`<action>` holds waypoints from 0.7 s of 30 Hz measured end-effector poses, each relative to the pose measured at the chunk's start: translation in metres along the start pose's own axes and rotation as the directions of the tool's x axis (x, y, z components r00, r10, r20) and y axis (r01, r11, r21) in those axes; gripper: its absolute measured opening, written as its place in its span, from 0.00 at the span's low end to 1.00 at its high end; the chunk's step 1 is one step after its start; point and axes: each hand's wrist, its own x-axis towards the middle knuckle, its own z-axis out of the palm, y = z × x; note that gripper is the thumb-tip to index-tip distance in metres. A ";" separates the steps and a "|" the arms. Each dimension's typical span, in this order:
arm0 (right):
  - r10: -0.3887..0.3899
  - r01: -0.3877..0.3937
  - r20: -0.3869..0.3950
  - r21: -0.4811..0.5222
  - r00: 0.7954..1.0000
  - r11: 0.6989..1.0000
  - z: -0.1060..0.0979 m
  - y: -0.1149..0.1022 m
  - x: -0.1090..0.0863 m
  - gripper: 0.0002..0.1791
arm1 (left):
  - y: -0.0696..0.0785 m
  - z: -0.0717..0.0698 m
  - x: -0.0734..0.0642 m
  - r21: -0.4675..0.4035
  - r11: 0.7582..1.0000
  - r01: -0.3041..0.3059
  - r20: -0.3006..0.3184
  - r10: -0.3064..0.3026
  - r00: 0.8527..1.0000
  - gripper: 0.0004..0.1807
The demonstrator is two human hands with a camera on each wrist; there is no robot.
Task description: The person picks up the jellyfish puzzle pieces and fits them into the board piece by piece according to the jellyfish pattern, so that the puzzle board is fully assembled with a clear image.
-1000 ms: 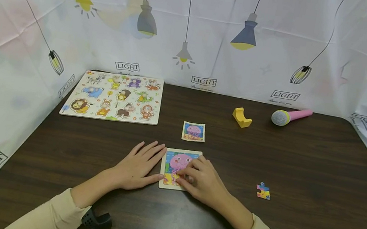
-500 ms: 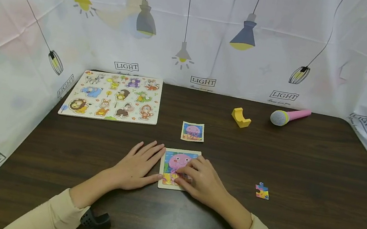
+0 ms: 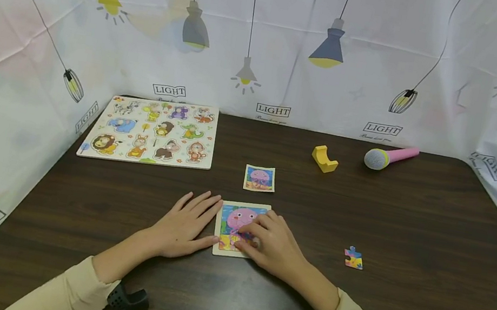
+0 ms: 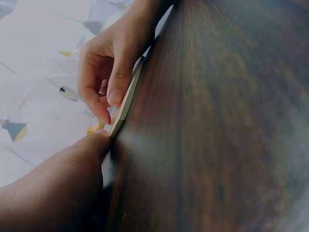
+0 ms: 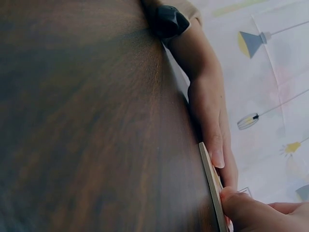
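A small framed jigsaw puzzle point(image 3: 238, 219) with a pink octopus picture lies flat on the table. My left hand point(image 3: 184, 229) rests palm down beside it, fingers spread, with thumb and fingertips touching its left edge. Over the puzzle's right half, my right hand point(image 3: 275, 244) has curled fingers and pinches a puzzle piece at the lower middle, mostly hidden by the fingers. In the left wrist view the right hand's thumb and index point(image 4: 116, 94) come down onto the thin board point(image 4: 128, 101). A loose puzzle piece point(image 3: 353, 257) lies to the right.
Beyond the puzzle lies a small octopus picture card point(image 3: 260, 179). An animal puzzle board point(image 3: 150, 133) is at the back left. A yellow curved block point(image 3: 324, 159) and a pink toy microphone point(image 3: 390, 158) lie at the back right, before a printed cloth point(image 3: 358, 91).
The head view has shifted slightly, so everything appears a little farther left. Both hands keep nearly the same pose at the puzzle.
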 end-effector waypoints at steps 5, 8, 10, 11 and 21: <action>0.075 -0.075 0.022 -0.022 0.997 0.997 -0.001 -0.002 0.001 0.16 | 0.000 -0.001 -0.002 0.005 1.000 -0.001 -0.005 0.001 1.000 0.41; 0.096 -0.095 0.029 -0.028 0.995 0.995 -0.001 -0.003 0.001 0.17 | 0.000 -0.001 -0.002 0.008 1.000 0.000 -0.004 0.000 1.000 0.41; 0.096 -0.095 0.031 -0.029 0.995 0.995 0.000 -0.003 0.001 0.17 | 0.000 -0.002 -0.003 0.007 1.000 0.003 0.001 -0.003 1.000 0.41; 0.092 -0.092 0.029 -0.028 0.995 0.995 0.000 -0.003 0.001 0.17 | 0.000 -0.002 -0.003 0.005 1.000 0.005 0.003 -0.005 1.000 0.41; 0.077 -0.077 0.017 -0.013 0.997 0.997 -0.004 -0.003 0.000 0.12 | 0.001 -0.002 -0.001 -0.004 1.000 -0.002 -0.001 0.002 1.000 0.41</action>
